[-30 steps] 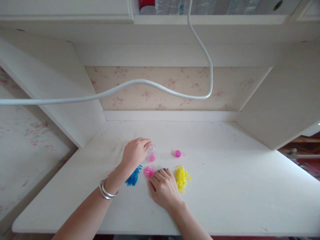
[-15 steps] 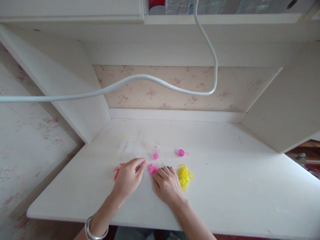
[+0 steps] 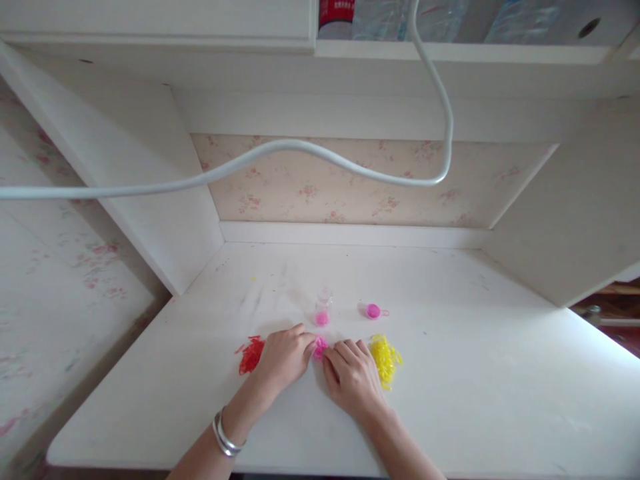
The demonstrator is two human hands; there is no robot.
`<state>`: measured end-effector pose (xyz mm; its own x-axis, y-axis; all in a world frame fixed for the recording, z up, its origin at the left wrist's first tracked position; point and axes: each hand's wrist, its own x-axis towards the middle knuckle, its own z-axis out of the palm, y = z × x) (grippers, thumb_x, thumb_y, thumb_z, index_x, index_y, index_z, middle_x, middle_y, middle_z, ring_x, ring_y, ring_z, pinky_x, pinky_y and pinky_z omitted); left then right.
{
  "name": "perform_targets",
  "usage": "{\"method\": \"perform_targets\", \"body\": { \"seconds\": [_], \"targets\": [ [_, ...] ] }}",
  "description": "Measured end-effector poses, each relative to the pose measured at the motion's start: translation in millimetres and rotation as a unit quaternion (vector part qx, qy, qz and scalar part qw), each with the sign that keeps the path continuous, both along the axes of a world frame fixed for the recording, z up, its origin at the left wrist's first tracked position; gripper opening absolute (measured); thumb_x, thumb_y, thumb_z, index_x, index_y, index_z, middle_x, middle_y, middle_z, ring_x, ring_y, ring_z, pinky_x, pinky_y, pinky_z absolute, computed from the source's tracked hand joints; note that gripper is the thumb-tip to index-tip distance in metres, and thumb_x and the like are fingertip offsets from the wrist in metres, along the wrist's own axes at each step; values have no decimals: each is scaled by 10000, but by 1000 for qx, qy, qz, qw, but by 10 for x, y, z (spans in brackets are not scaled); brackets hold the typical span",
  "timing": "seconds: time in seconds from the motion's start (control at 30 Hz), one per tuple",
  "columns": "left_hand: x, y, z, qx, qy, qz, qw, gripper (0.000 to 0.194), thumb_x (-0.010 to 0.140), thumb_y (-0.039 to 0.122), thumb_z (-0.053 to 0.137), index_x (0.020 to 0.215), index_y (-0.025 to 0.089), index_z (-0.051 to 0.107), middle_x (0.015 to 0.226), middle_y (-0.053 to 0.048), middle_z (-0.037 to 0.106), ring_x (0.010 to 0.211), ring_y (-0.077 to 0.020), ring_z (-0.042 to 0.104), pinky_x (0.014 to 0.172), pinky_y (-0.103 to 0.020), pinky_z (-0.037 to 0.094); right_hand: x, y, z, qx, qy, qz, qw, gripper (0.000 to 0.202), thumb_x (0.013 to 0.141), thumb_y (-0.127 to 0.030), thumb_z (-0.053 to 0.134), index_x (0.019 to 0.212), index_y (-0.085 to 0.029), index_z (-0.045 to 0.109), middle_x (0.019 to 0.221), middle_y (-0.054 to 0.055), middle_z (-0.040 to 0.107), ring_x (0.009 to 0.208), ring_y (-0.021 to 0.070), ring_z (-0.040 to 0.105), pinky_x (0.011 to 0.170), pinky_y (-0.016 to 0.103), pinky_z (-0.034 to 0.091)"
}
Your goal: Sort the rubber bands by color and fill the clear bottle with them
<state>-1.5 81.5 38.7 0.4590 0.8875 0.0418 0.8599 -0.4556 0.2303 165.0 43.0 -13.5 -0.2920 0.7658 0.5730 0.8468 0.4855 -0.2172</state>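
On the white desk (image 3: 450,373), our left hand (image 3: 285,357) and right hand (image 3: 353,377) meet fingertips together, pinching the pink rubber bands (image 3: 320,347), red pile (image 3: 250,353) and yellow pile (image 3: 385,357) flanking.

A home: white desk (image 3: 450,373) beneath shelf, floral wallpaper (image 3: 350,193) behind.

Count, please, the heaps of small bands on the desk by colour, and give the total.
Red heap: 1
Pink heap, between the left hand and the right hand: 1
Yellow heap: 1
Total: 3 heaps in view.
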Motion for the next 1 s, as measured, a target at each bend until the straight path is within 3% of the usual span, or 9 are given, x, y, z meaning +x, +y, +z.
{"method": "perform_targets", "body": {
  "seconds": [0.13,0.27,0.37,0.47,0.57,0.63,0.83,1.0],
  "targets": [
    [-70,32,-72,1,-40,2,999,333,947,333,357,879,265,676,830,-33,650,723,-153,638,634,-237,434,-9,19,-13,-3,1,5,1000,197,888,-191,479,763,-186,632,663,24,535,665,144,457,651,308,276],
    [-154,55,-58,14,-150,8,989,296,942,309,382,953,251,672,897,-37,673,842,-159,630,771,-247,457,-20,25,2,-11,-7,-2,1000,199,885,-193,481,760,-186,635,670,27,540,666,143,450,659,310,282],
    [-192,87,131,43,-235,16,971,279,935,298,399,967,227,667,937,-37,678,878,-152,618,806,-241,460,-33,23,10,-21,-15,-4,1000,202,885,-199,477,749,-186,627,671,25,535,675,146,447,663,312,279],
    [-177,136,434,89,-269,21,959,280,935,314,409,982,222,669,927,-36,678,860,-144,615,795,-234,461,-46,14,14,-27,-25,-4,999,211,883,-205,473,728,-187,615,675,25,532,681,148,443,667,319,272],
    [-97,227,685,128,-256,13,958,276,934,312,416,1005,225,668,965,-31,678,883,-144,615,835,-235,451,-58,2,20,-27,-30,-7,999,205,883,-225,481,735,-189,619,688,26,535,689,149,441,676,325,264],
    [-19,306,762,138,-224,13,965,273,932,303,418,1012,229,668,991,-28,677,902,-146,615,850,-233,443,-66,-2,25,-26,-33,-9,999,198,882,-237,490,742,-190,621,694,25,536,696,148,441,680,326,260],
    [178,437,693,118,-84,46,988,265,927,327,422,975,277,679,949,-14,665,831,-156,629,714,-241,439,-67,14,11,-15,-38,-8,999,168,862,-240,529,724,-196,614,690,16,535,684,141,427,663,329,240],
    [180,406,656,111,-78,29,990,283,937,312,396,968,278,675,920,-22,655,791,-153,633,695,-248,442,-50,13,-12,-9,-38,-3,999,187,864,-228,518,700,-194,601,678,17,529,676,142,419,659,331,240]
  ]
}}
